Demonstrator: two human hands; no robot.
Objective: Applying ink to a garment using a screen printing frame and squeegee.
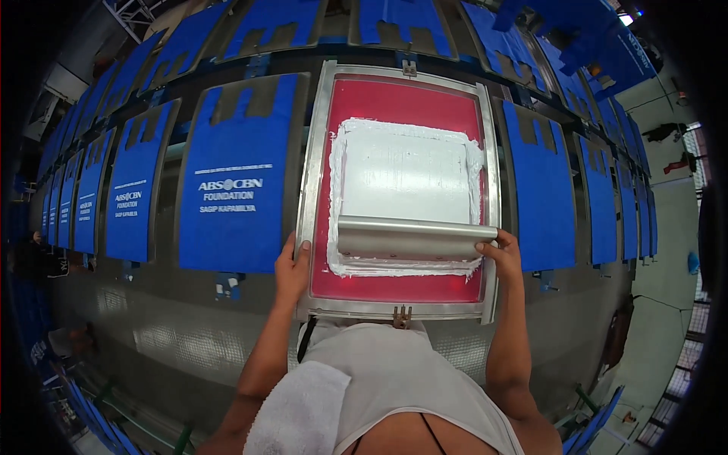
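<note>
A screen-printing frame [322, 163] with metal sides and red mesh lies in front of me. Thick white ink [402, 167] covers a rectangle in the mesh's middle, with ragged ridges around it. Across the near part of the ink rests a wide metal squeegee [409, 236]. My right hand [502, 256] grips the squeegee's right end, thumb on its near face. At the frame's left side, my left hand [292, 267] is closed round the metal edge, thumb on top. The surface beneath the frame is hidden.
Blue cut fabric panels lie on boards either side of the frame: a printed panel [239, 182] at left, a plain panel [540, 197] at right. Further rows of blue panels stand behind. A metal hinge clip [409, 68] sits at the frame's far edge. A white towel [299, 409] hangs over my left shoulder.
</note>
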